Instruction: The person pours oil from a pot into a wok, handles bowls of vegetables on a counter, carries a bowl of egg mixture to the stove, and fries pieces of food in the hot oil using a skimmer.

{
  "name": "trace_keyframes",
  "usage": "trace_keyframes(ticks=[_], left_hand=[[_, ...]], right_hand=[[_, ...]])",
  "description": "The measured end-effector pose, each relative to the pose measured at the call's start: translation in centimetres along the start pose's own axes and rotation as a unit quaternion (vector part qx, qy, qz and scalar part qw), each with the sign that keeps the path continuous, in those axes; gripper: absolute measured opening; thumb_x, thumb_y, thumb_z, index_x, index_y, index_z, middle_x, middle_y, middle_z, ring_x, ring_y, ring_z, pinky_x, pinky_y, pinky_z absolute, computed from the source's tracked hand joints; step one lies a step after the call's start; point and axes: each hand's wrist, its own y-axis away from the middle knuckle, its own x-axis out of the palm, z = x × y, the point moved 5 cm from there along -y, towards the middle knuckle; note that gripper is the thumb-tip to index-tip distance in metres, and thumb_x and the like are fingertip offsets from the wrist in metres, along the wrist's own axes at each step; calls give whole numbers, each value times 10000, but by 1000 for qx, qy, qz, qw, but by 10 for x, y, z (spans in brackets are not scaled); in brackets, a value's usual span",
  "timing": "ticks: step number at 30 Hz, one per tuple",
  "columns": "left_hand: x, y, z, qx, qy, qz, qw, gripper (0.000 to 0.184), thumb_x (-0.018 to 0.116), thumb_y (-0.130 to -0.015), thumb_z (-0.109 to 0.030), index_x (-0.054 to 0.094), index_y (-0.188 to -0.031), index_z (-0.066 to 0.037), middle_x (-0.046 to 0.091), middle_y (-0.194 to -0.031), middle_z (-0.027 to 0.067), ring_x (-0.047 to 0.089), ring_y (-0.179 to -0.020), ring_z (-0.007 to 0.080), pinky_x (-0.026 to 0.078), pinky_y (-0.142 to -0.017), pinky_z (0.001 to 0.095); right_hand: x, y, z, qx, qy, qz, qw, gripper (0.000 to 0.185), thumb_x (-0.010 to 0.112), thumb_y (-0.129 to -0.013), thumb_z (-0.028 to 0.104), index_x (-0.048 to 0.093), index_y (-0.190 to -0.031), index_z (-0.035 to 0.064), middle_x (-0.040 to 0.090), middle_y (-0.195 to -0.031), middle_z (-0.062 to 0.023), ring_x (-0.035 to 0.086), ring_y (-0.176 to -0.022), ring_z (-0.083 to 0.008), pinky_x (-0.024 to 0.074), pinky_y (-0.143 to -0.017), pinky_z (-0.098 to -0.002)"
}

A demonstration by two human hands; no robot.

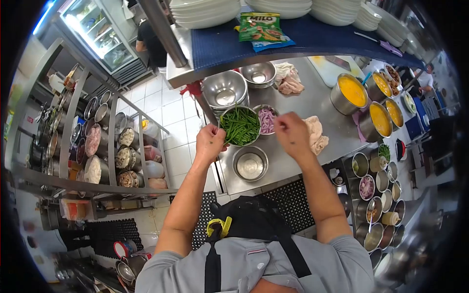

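Cut green vegetables (240, 125) fill a steel bowl (244, 145) near the left edge of a steel bench (337, 131). The left hand (211, 143) is at this bowl's left rim, fingers bent inward and thumb near the fingertips; whether they grip the rim or a piece of the greens cannot be determined. The right hand (294, 137) is above the bench, fingers curled, partly open at most; its palm side is hidden, so any held item cannot be confirmed.

Sliced purple onion (266, 120) sits in a bowl just beyond, between the hands. A shallow metal pan (250, 164) stands on the near side of the greens. Also on the bench: a crumpled cloth (317, 136) beside the right hand, and pots of yellow liquid (352, 91) farther right.

Above the bench, a shelf with a blue mat (215, 49) carries stacked white plates (205, 12) and a green packet (260, 28). A glass-door refrigerator (100, 36) stands at far left, beyond white floor tiles (172, 113).
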Motion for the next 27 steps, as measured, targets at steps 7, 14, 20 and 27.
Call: trace_keyframes(ticks=[7, 14, 20, 27], left_hand=[[0, 6, 6, -15, 15, 22, 1000, 165, 524, -825, -117, 499, -714, 2, 582, -661, 98, 636, -546, 188, 536, -452, 268], [-31, 1, 5, 27, 49, 106, 993, 161, 529, -840, -118, 497, -740, 5, 539, -643, 62, 564, -489, 145, 530, -441, 274], [-45, -10, 5, 116, 14, 259, 959, 180, 567, -865, -216, 517, -819, -49, 581, -721, 58, 613, -596, 159, 553, -479, 305], [-21, 55, 16, 125, 9, 540, 832, 188, 515, -901, -171, 474, -767, -45, 594, -707, 65, 591, -567, 119, 528, -459, 271]], right_hand=[[38, -7, -95, 133, 133, -35, 982, 258, 568, -823, 274, 649, -807, 29, 622, -823, -170, 601, -849, -325, 468, -757, -434], [66, 55, -165, 385, 149, 2, 911, 388, 558, -746, 354, 669, -812, -12, 639, -838, -251, 631, -811, -383, 491, -749, -437], [0, 168, -129, 466, 130, -206, 851, 344, 553, -725, 309, 660, -727, -18, 629, -759, -238, 637, -740, -375, 491, -661, -444], [-5, 357, 94, 510, 172, -471, 699, 293, 570, -715, 254, 629, -643, -24, 577, -643, -250, 606, -631, -388, 475, -618, -445]])
